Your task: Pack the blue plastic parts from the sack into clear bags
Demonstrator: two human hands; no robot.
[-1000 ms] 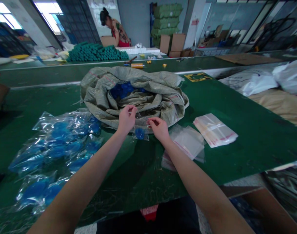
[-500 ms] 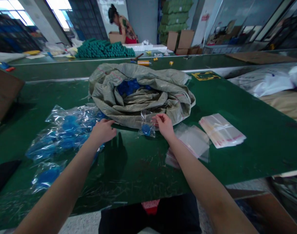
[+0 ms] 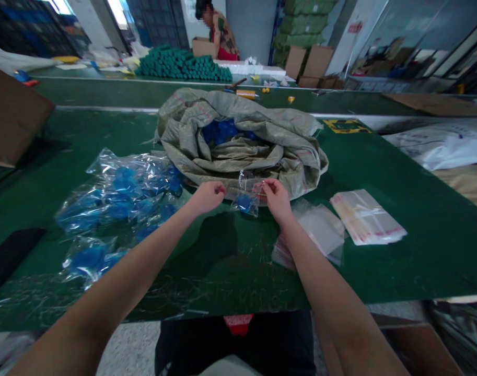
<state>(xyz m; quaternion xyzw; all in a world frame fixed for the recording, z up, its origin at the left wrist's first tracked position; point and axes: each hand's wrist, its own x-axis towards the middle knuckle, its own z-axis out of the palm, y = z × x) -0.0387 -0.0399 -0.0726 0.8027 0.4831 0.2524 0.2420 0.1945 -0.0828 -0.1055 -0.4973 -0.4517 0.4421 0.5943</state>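
Note:
My right hand (image 3: 275,199) pinches the top edge of a small clear plastic bag (image 3: 245,201) with a blue piece in its bottom corner. My left hand (image 3: 209,197) is just left of that bag, fingers pinched together, with nothing visible in them. Both hands are in front of a crumpled grey-green woven sack (image 3: 238,151), whose opening shows loose blue pieces (image 3: 220,130). Left of my left hand, several clear bags of blue pieces (image 3: 120,198) lie heaped. To the right are loose clear bags (image 3: 320,232) and a stack of bags (image 3: 365,216).
All of this lies on a green work table (image 3: 66,156). Behind it is a second green table holding green rolls (image 3: 183,68), with a person (image 3: 222,36) at its far end. White sacks (image 3: 442,149) lie at right; a cardboard sheet (image 3: 11,115) juts in at left.
My left hand has come back rightward from the heap of filled bags to beside the small bag. My right hand keeps hold of that bag, and the view has tilted slightly.

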